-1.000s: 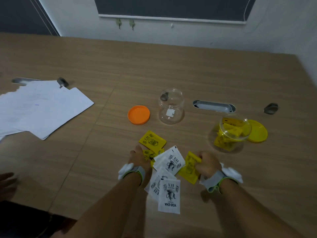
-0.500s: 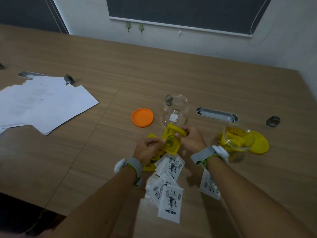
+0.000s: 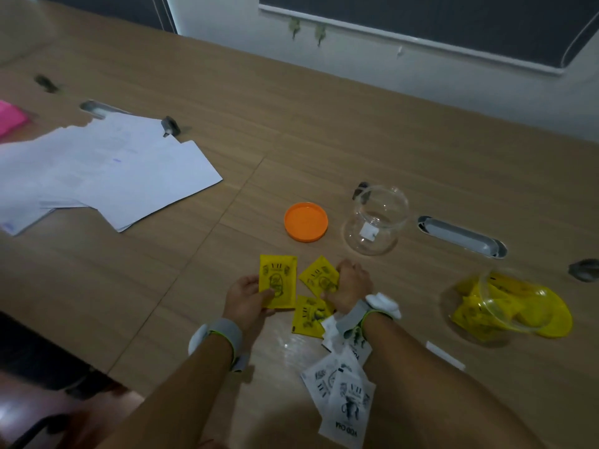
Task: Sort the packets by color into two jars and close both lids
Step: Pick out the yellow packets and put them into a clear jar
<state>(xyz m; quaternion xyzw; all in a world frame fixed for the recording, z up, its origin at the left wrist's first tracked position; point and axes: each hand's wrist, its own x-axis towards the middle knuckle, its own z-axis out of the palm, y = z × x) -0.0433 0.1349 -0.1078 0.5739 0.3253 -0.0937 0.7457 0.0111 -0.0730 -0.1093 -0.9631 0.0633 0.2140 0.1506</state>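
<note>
At the near edge of the table [image 3: 324, 140], the left hand [image 3: 248, 303] pinches one yellow packet [image 3: 278, 280] flat between thumb and fingers, face up, likely to keep it clear of the heap while the colours are separated. Just beside it the right hand [image 3: 350, 285] is curled over a second yellow packet [image 3: 319, 276]; how firmly it grips I cannot tell. A third yellow packet [image 3: 308, 317] lies loose between the wrists. The white packets [image 3: 343, 393] lie heaped nearer the body, under the right forearm, apparently left for later. Further out, the empty jar [image 3: 376, 222] stands open with its orange lid [image 3: 306, 222] beside it, probably meant for the white ones. To the right, the other jar [image 3: 505, 306] holds yellow packets, with its yellow lid [image 3: 557, 322] off alongside. Papers [image 3: 107, 176] lie well apart at left.
</note>
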